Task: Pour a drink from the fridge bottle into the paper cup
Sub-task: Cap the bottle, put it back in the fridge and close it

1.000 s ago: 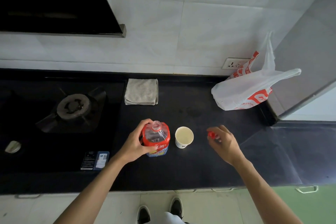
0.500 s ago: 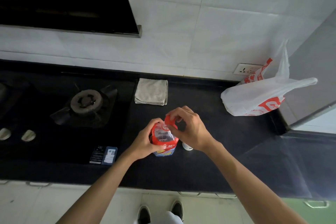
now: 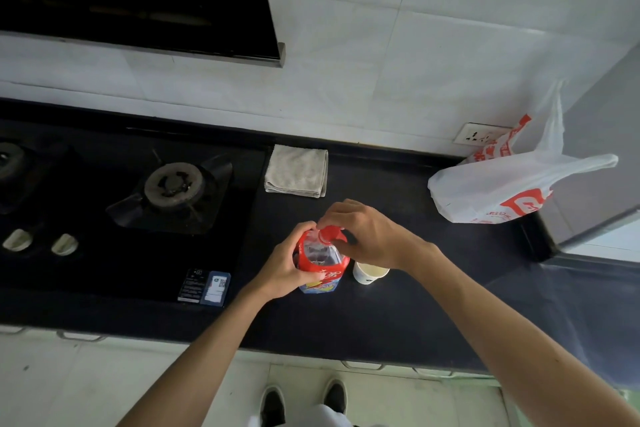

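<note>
Two hands grip one bottle (image 3: 320, 260), left (image 3: 282, 269) its body, right (image 3: 363, 236) its red cap (image 3: 329, 233), beside one paper cup (image 3: 370, 274).

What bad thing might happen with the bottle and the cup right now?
The paper cup stands right beside the bottle, partly under the right hand. That wrist might knock it over while working the red cap.

The left hand grips the bottle's upper part. If the cap is not yet tight, squeezing might push drink out onto the counter.
</note>
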